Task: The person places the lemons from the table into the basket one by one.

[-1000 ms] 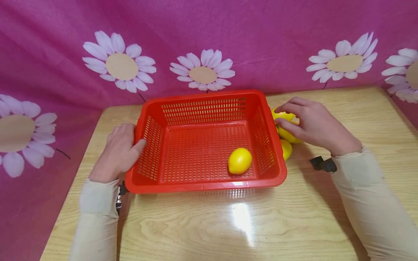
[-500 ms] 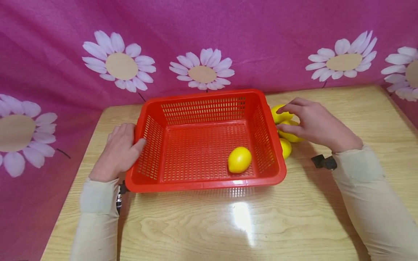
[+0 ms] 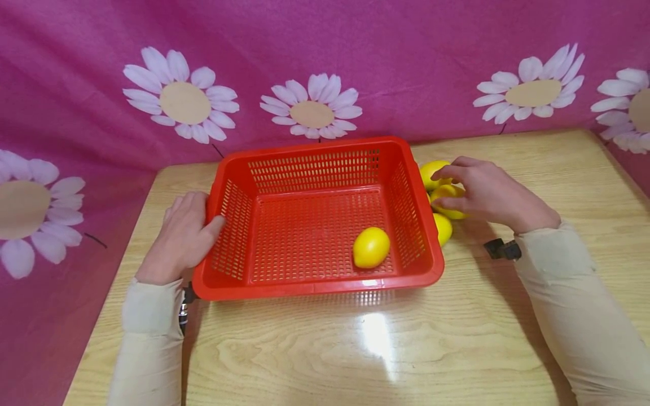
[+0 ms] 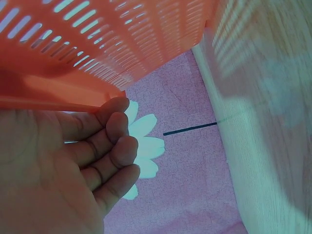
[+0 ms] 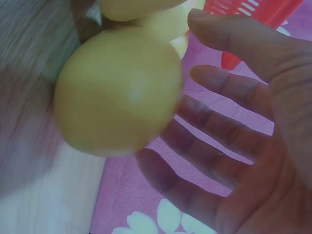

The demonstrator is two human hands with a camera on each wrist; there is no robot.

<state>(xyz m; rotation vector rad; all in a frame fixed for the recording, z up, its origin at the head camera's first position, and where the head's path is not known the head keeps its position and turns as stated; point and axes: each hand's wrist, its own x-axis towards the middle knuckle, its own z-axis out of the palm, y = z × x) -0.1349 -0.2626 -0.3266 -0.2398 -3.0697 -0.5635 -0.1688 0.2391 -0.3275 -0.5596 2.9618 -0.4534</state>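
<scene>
A red plastic basket (image 3: 317,290) with slotted walls stands on the table, and one lemon (image 3: 372,248) lies inside near its front right corner. My left hand (image 3: 183,237) grips the basket's left rim, thumb over the inside and fingers along the outside. In the left wrist view those fingers (image 4: 114,156) bend beside the rim. Several more lemons (image 3: 443,229) cluster against the outside of the right wall, partly hidden by it. Over them hovers my right hand (image 3: 490,192), fingers spread and bent. The right wrist view has a large lemon (image 5: 119,92) close by the fingertips, with no grip on it.
The wooden table (image 3: 304,349) runs up to a pink cloth backdrop (image 3: 406,67) printed with white daisies. Dark wrist camera mounts (image 3: 503,249) stick out from the sleeves.
My right hand has shifted slightly right and toward me, away from the basket wall, so more of the lemons shows. My left hand, the basket and the lemon inside stay put.
</scene>
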